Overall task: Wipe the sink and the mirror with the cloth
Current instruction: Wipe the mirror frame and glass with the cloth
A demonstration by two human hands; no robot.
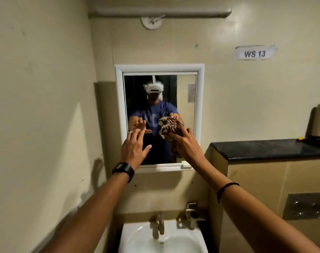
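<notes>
A white-framed mirror (199,99) hangs on the beige wall above a white sink (130,240). My right hand (187,146) presses a bunched brown patterned cloth (169,132) against the lower right part of the glass. My left hand (134,148), with a black watch on the wrist, is raised in front of the mirror's lower left corner with its fingers spread and nothing in it. The reflection shows both hands and the cloth.
A metal tap (160,224) stands at the back of the sink, with a metal holder (192,214) to its right. A black-topped ledge (265,148) juts out at the right, a flush plate (304,206) below it. A "WS 13" label (255,53) is on the wall.
</notes>
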